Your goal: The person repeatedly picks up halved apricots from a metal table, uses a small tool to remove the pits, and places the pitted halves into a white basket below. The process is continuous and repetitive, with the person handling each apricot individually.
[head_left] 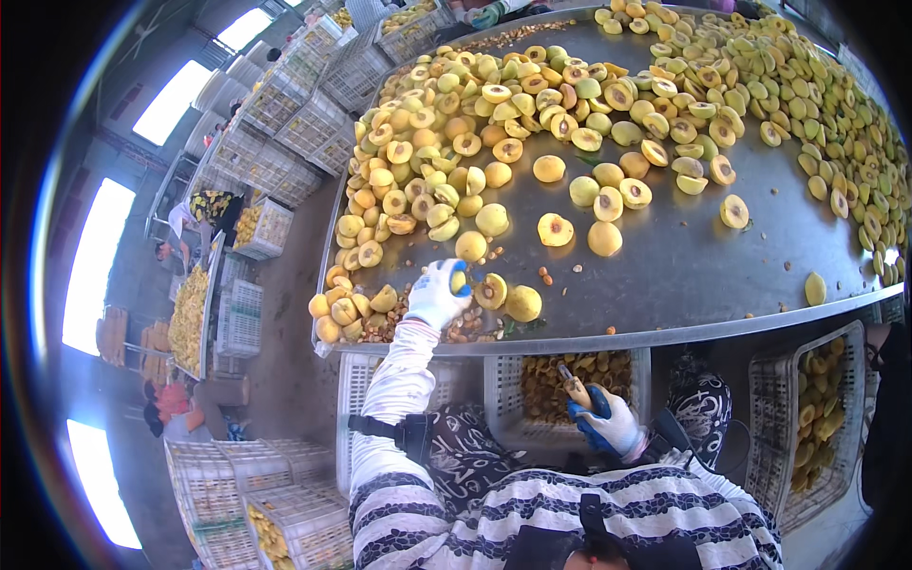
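In a white work glove with blue-coated fingers, my left hand (438, 293) is closed around a yellow peach piece (458, 282) over the near left part of the metal table (684, 242). Just right of it lie a cut peach half (491, 291) and a rounded peach (523, 304). Loose pits (470, 326) are strewn beneath and beside that hand. My right hand (605, 420), gloved alike, grips a small hand tool (573, 388) with a wooden handle and a metal tip. It is below the table edge, over a white plastic crate (502, 399) of peach halves.
Peach halves (427, 178) are heaped across the table's left and far side, with another heap (798, 92) at right. A raised metal rim (641, 340) borders the near edge. Another crate (773, 427) stands right. Stacked crates (235, 484) and co-workers (206, 206) are at left.
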Available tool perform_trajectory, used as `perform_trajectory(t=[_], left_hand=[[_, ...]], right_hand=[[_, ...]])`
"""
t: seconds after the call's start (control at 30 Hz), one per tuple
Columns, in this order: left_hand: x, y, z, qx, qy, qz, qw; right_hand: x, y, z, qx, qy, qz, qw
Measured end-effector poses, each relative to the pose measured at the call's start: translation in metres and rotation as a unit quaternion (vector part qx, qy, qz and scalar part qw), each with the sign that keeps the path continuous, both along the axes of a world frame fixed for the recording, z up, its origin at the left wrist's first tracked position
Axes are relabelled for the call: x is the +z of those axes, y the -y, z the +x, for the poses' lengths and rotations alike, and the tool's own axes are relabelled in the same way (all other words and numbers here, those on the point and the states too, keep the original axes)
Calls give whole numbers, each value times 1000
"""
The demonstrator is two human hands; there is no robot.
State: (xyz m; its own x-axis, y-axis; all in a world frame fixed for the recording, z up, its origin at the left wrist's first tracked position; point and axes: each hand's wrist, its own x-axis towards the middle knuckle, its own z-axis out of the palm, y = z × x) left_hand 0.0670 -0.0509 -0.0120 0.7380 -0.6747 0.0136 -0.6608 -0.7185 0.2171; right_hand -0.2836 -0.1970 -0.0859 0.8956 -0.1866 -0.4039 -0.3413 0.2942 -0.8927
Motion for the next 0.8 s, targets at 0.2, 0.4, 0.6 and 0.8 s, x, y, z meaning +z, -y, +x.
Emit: perform_trajectory(t=[0.2, 0.4, 0.6, 0.8], left_hand=[[34, 36, 27, -11, -441, -520, 731], [-9, 56, 50, 55, -8, 15, 998], [-33, 66, 69, 10, 107, -100, 989], [-38, 83, 40, -26, 71, -73, 994]], right_hand=[[10, 5, -2, -22, -22, 134, 990], [10, 6, -2, -23, 3, 97, 995], [20, 10, -2, -61, -12, 168, 984], [28, 10, 1, -74, -32, 194, 978]])
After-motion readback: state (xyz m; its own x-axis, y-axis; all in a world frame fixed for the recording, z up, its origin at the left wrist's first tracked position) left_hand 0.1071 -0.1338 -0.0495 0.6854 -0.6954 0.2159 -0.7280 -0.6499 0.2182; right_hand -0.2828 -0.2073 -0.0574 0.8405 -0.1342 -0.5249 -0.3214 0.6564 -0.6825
